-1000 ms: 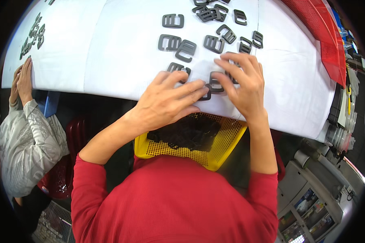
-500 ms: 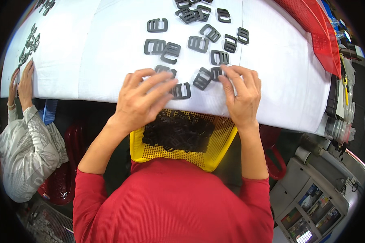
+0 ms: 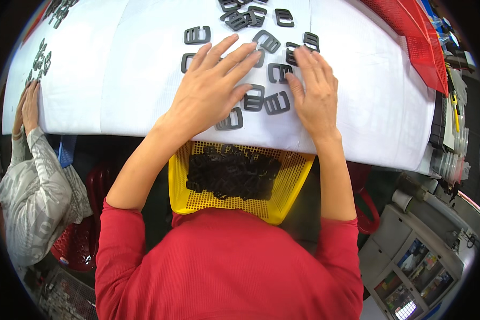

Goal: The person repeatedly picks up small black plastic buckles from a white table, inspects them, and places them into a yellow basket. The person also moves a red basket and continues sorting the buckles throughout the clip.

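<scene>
Several dark grey plastic strap buckles (image 3: 277, 103) lie loosely on a white-covered table (image 3: 144, 69). My left hand (image 3: 210, 90) is laid over some of them, fingers spread and stretched out, partly hiding the ones beneath. Its thumb is beside a buckle (image 3: 254, 98), and another buckle (image 3: 230, 119) lies under the heel of the hand. On the right, my right hand (image 3: 316, 90) is stretched out too, its fingertips at the edge of two buckles and its thumb near a third (image 3: 280, 73). Neither hand grips anything; whether the fingers press on buckles I cannot tell.
Below the table edge, a yellow perforated basket (image 3: 293, 184) holds a heap of dark pieces (image 3: 232, 173). A red perforated tray (image 3: 418, 45) sits at the far right. At left, a co-worker's hands (image 3: 29, 109) rest by more buckles (image 3: 40, 58). A grey cabinet (image 3: 392, 229) stands lower right.
Both hands have moved farther onto the table, the left one also to the right. The buckles near the front edge have shifted, and the right fingers have left the small buckle they touched.
</scene>
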`<state>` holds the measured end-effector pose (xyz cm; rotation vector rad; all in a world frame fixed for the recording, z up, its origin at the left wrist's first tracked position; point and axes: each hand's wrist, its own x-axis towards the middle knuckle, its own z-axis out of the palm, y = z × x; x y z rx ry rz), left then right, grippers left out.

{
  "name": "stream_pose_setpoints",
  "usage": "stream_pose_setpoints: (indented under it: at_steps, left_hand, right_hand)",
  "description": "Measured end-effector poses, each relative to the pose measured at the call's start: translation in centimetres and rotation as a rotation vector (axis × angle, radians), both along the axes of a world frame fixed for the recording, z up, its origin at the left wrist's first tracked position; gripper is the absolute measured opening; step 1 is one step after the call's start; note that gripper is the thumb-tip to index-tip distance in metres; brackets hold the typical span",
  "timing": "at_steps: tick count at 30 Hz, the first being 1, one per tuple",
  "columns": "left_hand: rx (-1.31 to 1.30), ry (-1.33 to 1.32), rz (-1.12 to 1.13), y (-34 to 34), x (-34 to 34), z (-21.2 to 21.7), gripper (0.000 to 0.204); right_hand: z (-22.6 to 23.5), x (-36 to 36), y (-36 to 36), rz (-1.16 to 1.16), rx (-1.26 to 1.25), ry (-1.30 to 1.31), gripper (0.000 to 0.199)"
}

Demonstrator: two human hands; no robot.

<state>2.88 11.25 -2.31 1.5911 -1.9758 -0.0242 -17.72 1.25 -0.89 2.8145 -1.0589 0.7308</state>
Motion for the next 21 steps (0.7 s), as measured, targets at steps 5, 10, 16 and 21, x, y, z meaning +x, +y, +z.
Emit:
stream_pose_setpoints:
  at_steps: [5, 10, 16, 21]
  left_hand:
    - [0.221, -0.004, -0.078, 0.1, 0.7, 0.0, 0.058]
    - [0.112, 0.170, 0.058, 1.0, 3.3, 0.5, 0.052]
    - [0.004, 0.295, 0.259, 3.0, 6.4, -0.1, 0.037]
    - [0.031, 0.709, 0.302, 5.2, 4.7, 0.0, 0.029]
  right_hand:
    - [0.3, -0.4, -0.4, 0.082, 0.081, 0.008, 0.030]
    - [0.0, -1.2, -6.2, -0.007, -0.058, 0.007, 0.027]
    - [2.4, 0.5, -6.2, -0.096, 0.525, -0.305, 0.019]
    - [2.5, 1.5, -2.1, 0.257, 0.196, -0.352, 0.019]
